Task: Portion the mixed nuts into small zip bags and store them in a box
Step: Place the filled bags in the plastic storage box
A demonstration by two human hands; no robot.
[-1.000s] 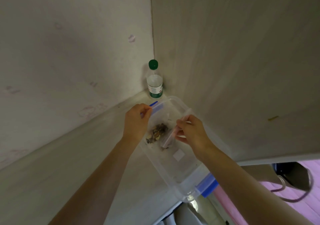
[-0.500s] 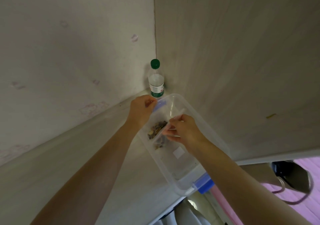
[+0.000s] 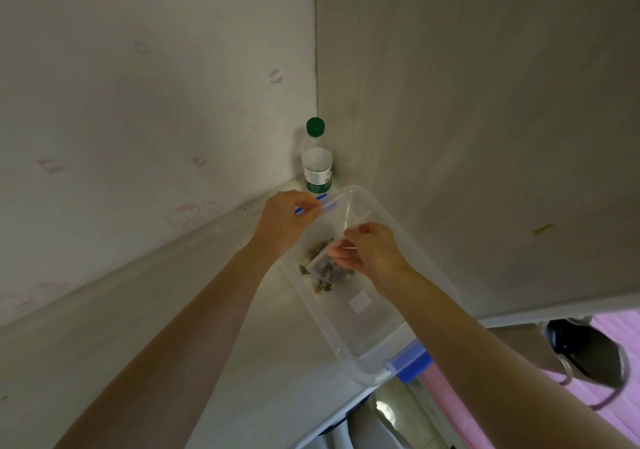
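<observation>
A clear plastic box (image 3: 375, 348) with blue latches lies on the pale table, running from the far corner toward the near edge. Inside its far half lie small zip bags of mixed nuts (image 3: 317, 256). My left hand (image 3: 287, 220) grips the box's far rim at the blue latch (image 3: 323, 202). My right hand (image 3: 372, 253) is inside the box, pinching the top edge of a small clear zip bag of nuts (image 3: 332, 272) that lies over the other bag. The near half of the box floor holds only a white sticker (image 3: 360, 301).
A clear bottle (image 3: 317, 161) with a green cap stands in the wall corner just behind the box. A wall rises on the left and a panel on the right. Below the table's near edge are a pink surface (image 3: 616, 344) and a dark object (image 3: 585, 351).
My right hand has moved lower into the box with the zip bag, which now lies flatter on the nuts beneath. My left hand stays on the far latch.
</observation>
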